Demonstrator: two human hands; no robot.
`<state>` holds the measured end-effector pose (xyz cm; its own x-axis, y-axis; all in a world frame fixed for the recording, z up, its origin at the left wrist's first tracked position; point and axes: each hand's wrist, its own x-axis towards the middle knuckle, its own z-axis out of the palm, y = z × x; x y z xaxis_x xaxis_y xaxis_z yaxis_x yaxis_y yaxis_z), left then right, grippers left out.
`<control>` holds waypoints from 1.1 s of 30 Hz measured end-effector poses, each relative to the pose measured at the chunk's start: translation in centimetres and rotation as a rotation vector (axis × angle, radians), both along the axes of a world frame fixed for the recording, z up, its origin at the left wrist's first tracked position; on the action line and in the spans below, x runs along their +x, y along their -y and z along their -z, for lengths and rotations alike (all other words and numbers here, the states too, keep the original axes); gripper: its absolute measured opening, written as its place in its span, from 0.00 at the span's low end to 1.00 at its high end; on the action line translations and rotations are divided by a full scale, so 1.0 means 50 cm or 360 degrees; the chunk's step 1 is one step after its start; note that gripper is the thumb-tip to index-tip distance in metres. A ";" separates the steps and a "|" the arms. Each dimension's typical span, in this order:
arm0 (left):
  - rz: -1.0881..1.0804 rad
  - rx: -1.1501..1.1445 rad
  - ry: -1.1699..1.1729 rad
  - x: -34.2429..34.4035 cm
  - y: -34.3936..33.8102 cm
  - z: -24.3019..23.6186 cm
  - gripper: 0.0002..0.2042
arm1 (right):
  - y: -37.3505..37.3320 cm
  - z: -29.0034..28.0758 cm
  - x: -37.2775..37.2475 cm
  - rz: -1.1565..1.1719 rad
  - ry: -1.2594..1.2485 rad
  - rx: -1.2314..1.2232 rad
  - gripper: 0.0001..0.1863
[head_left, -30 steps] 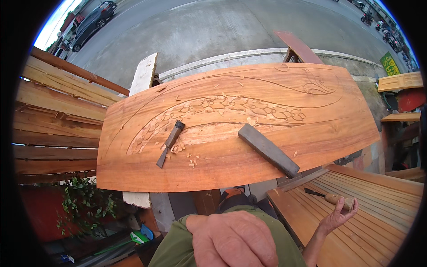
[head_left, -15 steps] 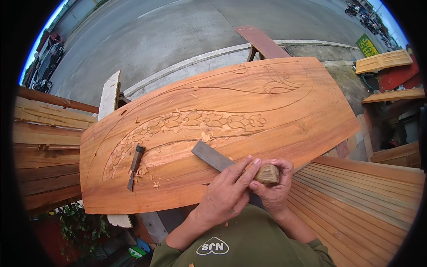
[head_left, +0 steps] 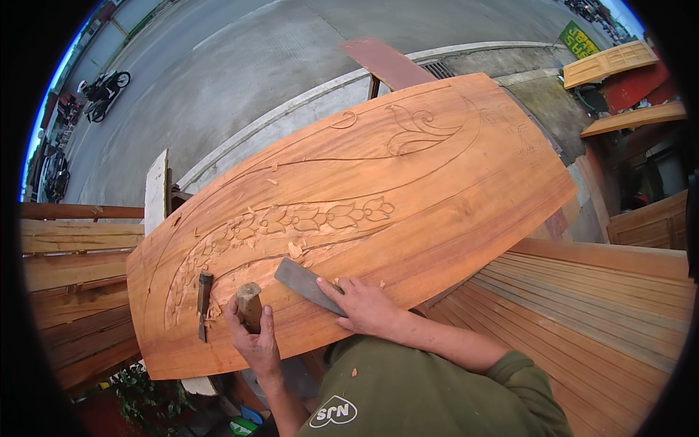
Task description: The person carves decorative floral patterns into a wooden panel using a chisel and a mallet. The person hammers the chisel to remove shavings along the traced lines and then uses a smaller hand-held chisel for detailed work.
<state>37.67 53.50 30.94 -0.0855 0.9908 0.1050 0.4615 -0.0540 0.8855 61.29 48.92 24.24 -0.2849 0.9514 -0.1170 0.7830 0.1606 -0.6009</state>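
My left hand [head_left: 255, 342] is wrapped round a short, rounded wooden block [head_left: 249, 306], its pale worn end facing up. Both are over the near left part of a carved wooden panel [head_left: 451, 218]. Farther right, my right hand [head_left: 364, 306] has its fingers closed over the near end of a grey oblong slab [head_left: 306, 284], which looks like a sharpening stone and lies slanted on the panel. Left of the block lies a chisel [head_left: 204, 306] with a dark handle and flat blade. A carved row of flowers [head_left: 306, 218] curves beyond both hands, with wood shavings [head_left: 295, 249] about it.
Stacked boards [head_left: 80, 291] flank the panel on the left; slatted wood panels [head_left: 575, 313] lie at the right. A reddish plank [head_left: 386, 62] juts out beyond the far edge. On the road, a motorcycle [head_left: 108, 95] passes at far left. Leafy plants [head_left: 149, 400] sit below the left corner.
The wooden block, between both hands earlier, is now in my left hand, moved left. My right hand has come onto the grey slab. The view has shifted, and a motorcycle has appeared.
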 end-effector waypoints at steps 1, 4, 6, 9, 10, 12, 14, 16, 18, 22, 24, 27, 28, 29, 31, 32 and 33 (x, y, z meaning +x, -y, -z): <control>-0.0033 -0.0013 0.0035 0.004 -0.018 -0.003 0.26 | 0.001 0.004 -0.003 -0.0011 0.0034 -0.0059 0.56; -0.0078 -0.0026 0.0213 0.034 -0.067 -0.008 0.23 | -0.001 -0.020 0.038 0.0142 -0.0104 -0.0219 0.51; 0.0012 0.0098 0.0305 0.045 -0.098 0.013 0.21 | 0.007 -0.079 0.103 0.0414 -0.0445 -0.0441 0.50; 0.0122 0.0032 0.0683 0.137 -0.136 0.006 0.21 | 0.066 -0.057 0.191 0.1149 -0.1923 -0.0549 0.48; 0.0208 -0.0026 0.0934 0.172 -0.149 0.007 0.20 | 0.090 -0.071 0.240 0.1277 -0.2064 -0.0592 0.48; 0.0221 -0.0161 0.1075 0.248 -0.170 0.006 0.15 | 0.119 -0.105 0.298 0.1380 -0.2231 -0.0660 0.49; 0.0279 -0.0277 0.1232 0.334 -0.204 0.035 0.14 | 0.140 -0.142 0.339 0.1423 -0.2492 -0.0156 0.47; 0.0305 -0.0360 0.1322 0.426 -0.242 0.067 0.15 | 0.140 -0.152 0.371 0.1485 -0.2580 -0.0027 0.45; 0.0313 -0.0433 0.1392 0.532 -0.272 0.086 0.18 | 0.151 -0.129 0.419 0.1554 -0.2671 0.0105 0.44; 0.0342 -0.0476 0.1394 0.671 -0.336 0.147 0.20 | 0.192 -0.054 0.518 0.1801 -0.2403 -0.0006 0.38; 0.0331 -0.0440 0.1334 0.720 -0.363 0.174 0.19 | 0.203 -0.026 0.543 0.1771 -0.2160 0.0000 0.39; 0.0265 -0.0507 0.1331 0.757 -0.392 0.203 0.20 | 0.171 -0.025 0.564 0.1792 -0.1936 0.0140 0.38; 0.0242 -0.0510 0.1321 0.765 -0.402 0.211 0.20 | 0.159 -0.031 0.582 0.1786 -0.1942 0.0114 0.38; 0.0238 -0.0521 0.1327 0.772 -0.411 0.218 0.21 | 0.149 -0.042 0.606 0.1733 -0.1776 -0.0036 0.38; 0.0252 -0.0552 0.1368 0.781 -0.425 0.226 0.22 | 0.116 -0.047 0.640 0.1671 -0.1607 -0.0194 0.39; 0.0237 -0.0553 0.1364 0.785 -0.432 0.230 0.22 | 0.093 -0.045 0.654 0.1591 -0.1497 -0.0124 0.40; 0.0241 -0.0582 0.1367 0.789 -0.439 0.234 0.22 | 0.066 -0.045 0.665 0.1509 -0.1389 -0.0054 0.41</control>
